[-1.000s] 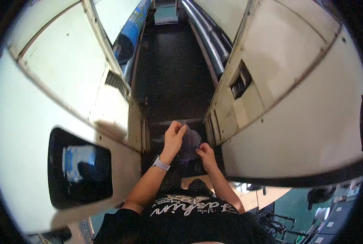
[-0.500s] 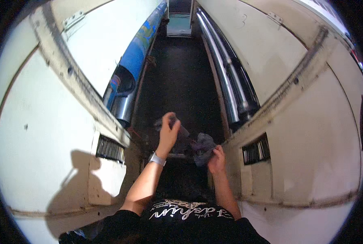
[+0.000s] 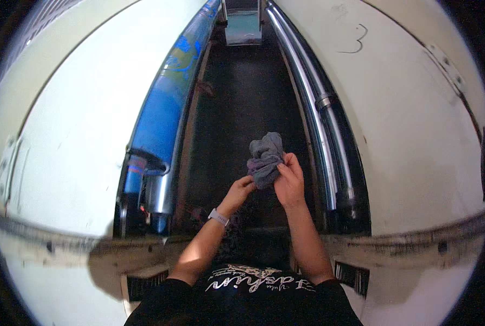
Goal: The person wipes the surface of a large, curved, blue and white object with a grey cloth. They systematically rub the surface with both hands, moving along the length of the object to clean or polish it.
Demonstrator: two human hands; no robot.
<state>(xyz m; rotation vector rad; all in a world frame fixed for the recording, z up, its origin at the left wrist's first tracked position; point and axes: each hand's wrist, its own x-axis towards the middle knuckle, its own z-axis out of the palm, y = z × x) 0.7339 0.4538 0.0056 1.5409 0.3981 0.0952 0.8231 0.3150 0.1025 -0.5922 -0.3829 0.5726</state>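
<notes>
Nearest to you, your two forearms rise from the lower edge over your dark shirt, and a white wristband (image 3: 218,217) sits on the left one. Your left hand (image 3: 239,191) is lower and reaches up to the underside of a bunched grey cloth (image 3: 265,157), its fingertips pinching the hanging edge; whether the rest of that hand is closed I cannot tell from here. Your right hand (image 3: 289,182) is clenched around the cloth's right side, thumb across the front, so the wad is held up between both hands, in the air over the dark channel (image 3: 242,103) that runs away from you. By the look of it you are gathering or refolding the rag into a pad, not yet wiping anything: it touches neither side. The next move would call for settling a firm one-handed hold and choosing a surface, with care not to let the loose tail drop. The cloth itself is soft, crumpled, blue-grey and folded over on itself, with no flat face showing. Farther out, a blue cylinder (image 3: 163,114) lies along the left of the channel and dark shiny tubes (image 3: 321,119) along the right, with pale panels (image 3: 416,108) beyond.
</notes>
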